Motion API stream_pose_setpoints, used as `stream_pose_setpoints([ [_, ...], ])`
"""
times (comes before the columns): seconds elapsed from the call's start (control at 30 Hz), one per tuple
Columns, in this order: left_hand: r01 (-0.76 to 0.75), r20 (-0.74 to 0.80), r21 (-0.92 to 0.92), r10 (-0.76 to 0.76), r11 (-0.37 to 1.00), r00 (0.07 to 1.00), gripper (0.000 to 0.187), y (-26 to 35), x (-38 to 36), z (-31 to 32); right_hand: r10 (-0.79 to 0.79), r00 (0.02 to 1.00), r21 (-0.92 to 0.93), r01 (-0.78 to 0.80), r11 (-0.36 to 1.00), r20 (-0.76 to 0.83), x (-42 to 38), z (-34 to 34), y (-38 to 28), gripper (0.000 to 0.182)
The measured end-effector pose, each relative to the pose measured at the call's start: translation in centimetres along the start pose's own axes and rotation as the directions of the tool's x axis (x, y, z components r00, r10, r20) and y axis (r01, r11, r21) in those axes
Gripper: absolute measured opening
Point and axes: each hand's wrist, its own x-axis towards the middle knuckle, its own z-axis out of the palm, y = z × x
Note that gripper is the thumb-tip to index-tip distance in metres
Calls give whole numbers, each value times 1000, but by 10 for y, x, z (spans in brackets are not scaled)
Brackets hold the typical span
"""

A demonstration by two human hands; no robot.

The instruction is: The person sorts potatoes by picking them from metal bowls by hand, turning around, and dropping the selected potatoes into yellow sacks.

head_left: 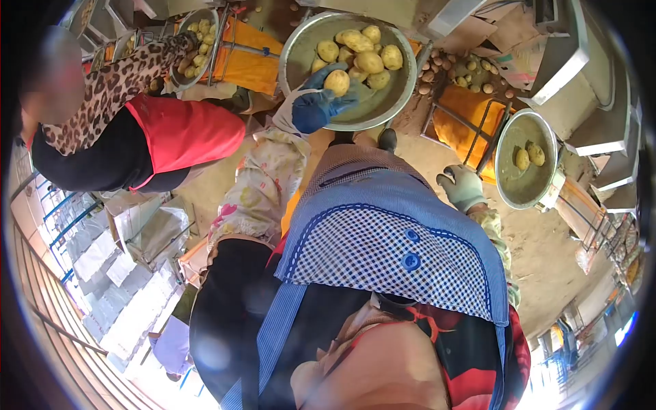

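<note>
My left hand [316,108], in a blue glove, reaches over the near left side of a large metal basin [288,58]. Its fingers and thumb are around a yellow potato [337,83]. Several more potatoes [370,62] lie heaped in the basin, just beyond that hand. My right hand [463,186], in a pale grey glove, hangs off to the right with loosely bent fingers slightly apart. Nothing shows in it. Nearest to it is the metal frame [488,130] of a stand with orange cloth [456,130].
A smaller basin [502,160] at right holds two potatoes [529,156]. Loose potatoes [471,75] lie on the floor beyond the orange cloth. On the left a co-worker in a red apron [181,133] reaches into another basin of potatoes [198,48]. Metal chutes [564,68] jut in at upper right.
</note>
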Motion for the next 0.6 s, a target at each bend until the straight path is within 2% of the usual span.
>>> stream_pose_setpoints([
  [0.03, 10, 42, -15, -9, 1000, 999, 59, -2, 1, -7, -10, 1000, -6, 10, 1000, 21, 1, 4, -5, 38],
  [0.13, 83, 53, -344, -69, 935, 996, 58, 0, 0, -14, -36, 996, -53, 40, 998, 83, 6, 4, -35, 37],
  [0.17, 118, 97, -307, -93, 944, 991, 65, 0, 2, -26, -44, 995, -58, 49, 997, 88, 8, 5, -44, 37],
  [0.23, 26, -18, -280, -32, 960, 999, 67, -1, -3, -27, -70, 994, -63, 75, 995, 85, 12, 6, -57, 36],
  [0.3, 64, 29, -258, -59, 964, 998, 71, 2, -7, -39, -72, 994, -63, 78, 995, 86, 17, 8, -67, 36],
  [0.37, 66, 8, -290, -66, 955, 998, 70, 3, -11, -48, -71, 994, -70, 77, 995, 86, 20, 9, -74, 36],
  [0.43, 8, -82, -244, -29, 970, 996, 63, 10, -17, -38, -67, 994, -82, 74, 994, 84, 22, 10, -80, 36],
  [0.53, 156, 128, -398, -114, 904, 985, 56, 19, -24, -58, -81, 994, -86, 87, 992, 74, 25, 15, -84, 36],
  [0.57, 187, 43, -348, -184, 919, 982, 48, 23, -25, -62, -92, 994, -61, 95, 994, 54, 28, 21, -80, 36],
  [0.6, 162, -53, -264, -182, 951, 982, 46, 25, -25, -61, -90, 995, -57, 93, 994, 43, 29, 23, -83, 36],
])
